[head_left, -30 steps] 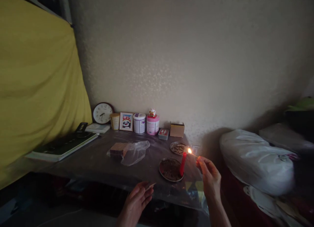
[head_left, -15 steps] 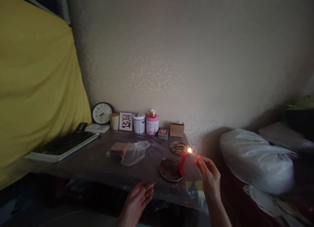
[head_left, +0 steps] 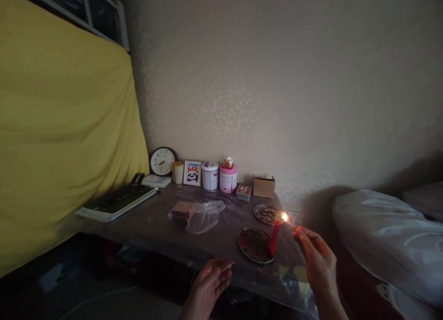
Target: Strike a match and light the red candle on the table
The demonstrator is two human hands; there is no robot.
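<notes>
Between the thumb and fingers of my right hand (head_left: pixel 316 251) is a burning match (head_left: pixel 290 223). Its flame glows just right of and above the tip of a red candle (head_left: pixel 274 237); I cannot tell whether they touch. The candle stands upright at the right side of a round metal dish (head_left: pixel 254 246). Low in front of the table's near edge, my left hand (head_left: pixel 211 281) is closed around a small matchbox (head_left: pixel 227 266), mostly hidden by the fingers. A second dish (head_left: pixel 261 214) behind the candle holds several thin sticks like matches.
On the table (head_left: pixel 145 228) lie a stack of small boxes (head_left: pixel 182 210) in a clear plastic bag (head_left: pixel 207 217) and a large dark book (head_left: pixel 119 202). Along the wall stand a clock (head_left: pixel 162 162), a panda picture (head_left: pixel 192 173), two tins (head_left: pixel 210 178) and a cardboard box (head_left: pixel 264 187). White bags (head_left: pixel 384 241) sit right.
The view has swung left, so the table and things on it appear farther right. Both hands keep their grip, and the match still burns beside the candle tip.
</notes>
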